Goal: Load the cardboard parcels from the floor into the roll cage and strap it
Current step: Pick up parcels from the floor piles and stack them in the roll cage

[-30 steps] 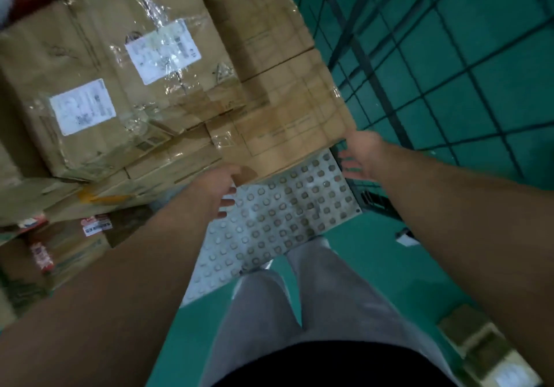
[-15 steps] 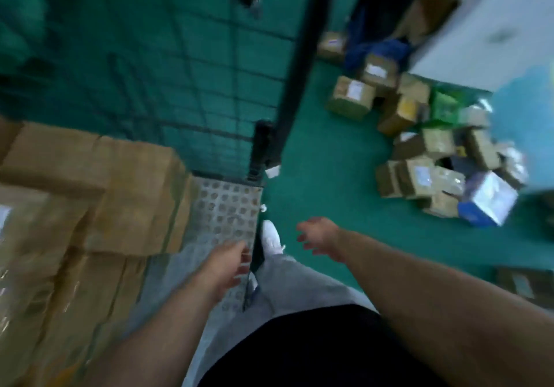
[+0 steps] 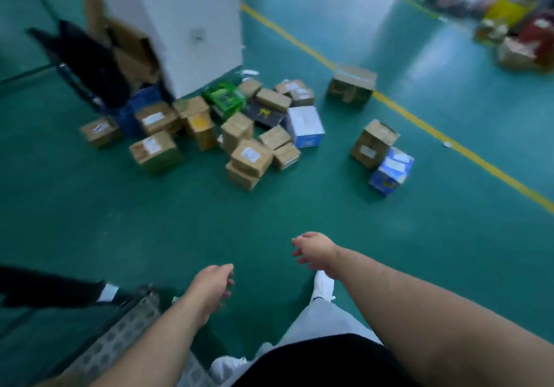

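1. The left hand (image 3: 209, 286) holds nothing; its fingers (image 3: 229, 281) hang loose.
2. The right hand (image 3: 316, 251) holds nothing too, with fingers a little apart.
3. The cardboard parcels (image 3: 251, 154) lie in a heap on the green floor (image 3: 180, 222) at 12 o'clock.
4. The bumpy base of the roll cage (image 3: 120, 335) is at 8 o'clock.
5. A yellow line (image 3: 419, 123) runs at 2 o'clock.

Green floor (image 3: 150, 222): heap of cardboard parcels (image 3: 248, 159) well ahead of the left hand (image 3: 209, 287); brown parcel (image 3: 373, 144) touching a blue box (image 3: 391, 171) ahead-right of the right hand (image 3: 314, 250); lone parcel (image 3: 352, 87) beyond, on the yellow line (image 3: 449, 144).
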Demonstrator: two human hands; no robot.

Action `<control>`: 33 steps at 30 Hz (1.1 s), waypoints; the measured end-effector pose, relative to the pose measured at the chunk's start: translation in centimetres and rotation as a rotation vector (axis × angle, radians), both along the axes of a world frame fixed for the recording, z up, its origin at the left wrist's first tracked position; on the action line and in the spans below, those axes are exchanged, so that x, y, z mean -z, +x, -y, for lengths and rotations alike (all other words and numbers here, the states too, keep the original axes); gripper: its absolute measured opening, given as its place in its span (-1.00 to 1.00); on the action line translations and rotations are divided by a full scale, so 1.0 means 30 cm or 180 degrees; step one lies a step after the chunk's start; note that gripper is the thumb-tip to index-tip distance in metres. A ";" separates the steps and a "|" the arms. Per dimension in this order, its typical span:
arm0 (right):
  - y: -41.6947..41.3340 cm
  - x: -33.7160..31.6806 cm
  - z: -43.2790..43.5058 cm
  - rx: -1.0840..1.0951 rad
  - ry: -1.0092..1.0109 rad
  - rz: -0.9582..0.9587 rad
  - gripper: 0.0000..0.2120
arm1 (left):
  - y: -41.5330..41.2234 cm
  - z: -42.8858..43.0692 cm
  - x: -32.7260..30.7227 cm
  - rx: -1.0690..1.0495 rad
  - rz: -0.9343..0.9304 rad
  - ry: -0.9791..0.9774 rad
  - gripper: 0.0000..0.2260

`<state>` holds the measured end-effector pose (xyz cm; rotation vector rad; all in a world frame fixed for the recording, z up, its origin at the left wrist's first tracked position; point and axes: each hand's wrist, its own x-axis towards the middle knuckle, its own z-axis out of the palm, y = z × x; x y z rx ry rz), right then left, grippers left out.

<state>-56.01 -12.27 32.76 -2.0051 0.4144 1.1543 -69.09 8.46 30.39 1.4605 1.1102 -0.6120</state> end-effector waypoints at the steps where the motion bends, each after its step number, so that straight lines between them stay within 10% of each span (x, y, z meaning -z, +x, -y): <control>1: 0.036 0.008 0.087 0.0193 -0.0003 0.0002 -0.72 | 0.073 0.063 -0.008 0.0157 0.0012 -0.0010 -0.76; 15: 0.724 0.120 1.025 0.1190 -0.0271 0.0002 -0.76 | 0.988 0.870 -0.046 0.0954 -0.0015 -0.0272 -0.75; 33: 1.537 0.185 1.114 0.1318 -0.0410 -0.0285 -0.81 | 2.067 0.897 0.047 0.1604 -0.0313 -0.0096 -0.73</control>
